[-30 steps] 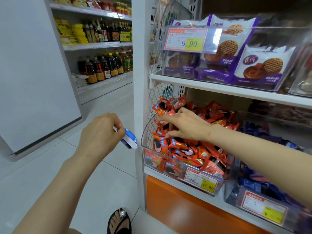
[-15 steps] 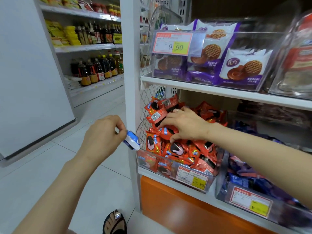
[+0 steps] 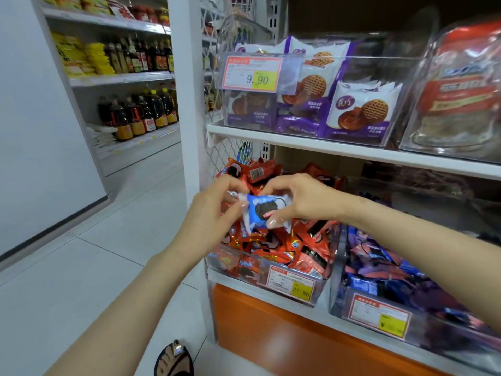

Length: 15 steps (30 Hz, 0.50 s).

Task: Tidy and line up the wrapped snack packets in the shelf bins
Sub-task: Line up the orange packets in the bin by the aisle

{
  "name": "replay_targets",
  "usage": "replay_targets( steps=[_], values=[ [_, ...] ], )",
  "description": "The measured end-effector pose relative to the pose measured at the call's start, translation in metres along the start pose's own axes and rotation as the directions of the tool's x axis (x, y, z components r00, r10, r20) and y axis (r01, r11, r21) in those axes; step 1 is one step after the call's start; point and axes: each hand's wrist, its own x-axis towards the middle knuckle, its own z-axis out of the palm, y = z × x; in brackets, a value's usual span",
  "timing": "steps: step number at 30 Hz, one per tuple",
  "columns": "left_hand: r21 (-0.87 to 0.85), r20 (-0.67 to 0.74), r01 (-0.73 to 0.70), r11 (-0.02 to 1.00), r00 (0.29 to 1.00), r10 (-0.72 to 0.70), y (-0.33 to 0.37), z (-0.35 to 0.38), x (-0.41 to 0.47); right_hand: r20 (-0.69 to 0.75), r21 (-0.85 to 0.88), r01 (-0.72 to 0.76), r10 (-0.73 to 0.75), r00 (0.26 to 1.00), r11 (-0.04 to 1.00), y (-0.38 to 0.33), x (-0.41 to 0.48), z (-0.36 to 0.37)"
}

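Shop shelving fills the right side, white boards over an orange base panel (image 3: pixel 284 329), with a pale tiled floor (image 3: pixel 95 253) running left toward an aisle of dark sauce bottles (image 3: pixel 141 112).

On the lower shelf a clear bin (image 3: pixel 324 293) is heaped with red packets (image 3: pixel 301 248), lying at all angles. Its front carries a price tag (image 3: pixel 292 284). Just beside it to the right, a second clear bin (image 3: pixel 339 280) holds dark blue and purple packets (image 3: pixel 393 275).

Both hands meet above the red heap, holding one blue packet (image 3: pixel 264 210) between them, clear of the pile. The left hand (image 3: pixel 214 213) pinches the packet's left crimped end between thumb and fingertips. The right hand (image 3: pixel 301 202) curls round the right end, thumb below and fingers arched over the top edge. The packet's long axis runs side to side, roughly level. Its printed face, showing a dark sandwich biscuit, is turned toward the camera. The left end looks slightly twisted downward, though the fingers hide part of it.

On the upper shelf (image 3: pixel 325 150) another clear bin holds purple-and-white biscuit packs (image 3: pixel 360 112) standing upright, faces forward, behind a second price tag (image 3: pixel 252 74). At the bottom edge a sandalled foot (image 3: pixel 174 359) rests on the floor.
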Motion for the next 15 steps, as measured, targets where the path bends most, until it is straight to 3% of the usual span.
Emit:
replay_targets(
  steps=[2,4,7,11,12,15],
  values=[
    [0.053,0.064,0.089,0.995,0.994,-0.093,-0.005,0.008,0.001,-0.134,-0.167,-0.026,0.003,0.991,0.986,0.008,-0.008,-0.006],
    [0.166,0.2,0.095,0.981,0.971,-0.128,-0.014,0.018,0.001,-0.147,-0.208,-0.059,0.028,0.989,0.976,0.017,-0.02,-0.013],
    [0.317,0.441,0.035,0.948,0.88,-0.18,-0.024,0.036,-0.002,-0.068,-0.169,-0.068,0.057,0.996,0.983,0.024,-0.043,-0.022],
    [0.458,0.537,-0.103,0.883,0.824,-0.183,-0.029,0.046,0.003,0.014,0.009,-0.028,0.028,1.0,1.0,0.024,-0.069,-0.018],
    [0.458,0.549,-0.107,0.883,0.815,-0.186,-0.03,0.046,0.005,0.046,-0.031,-0.019,0.02,0.999,0.999,0.025,-0.072,-0.014],
    [0.494,0.567,-0.159,0.855,0.805,-0.178,-0.03,0.046,0.007,0.096,-0.364,0.067,-0.034,0.995,0.929,0.029,-0.074,-0.002]
  ],
)
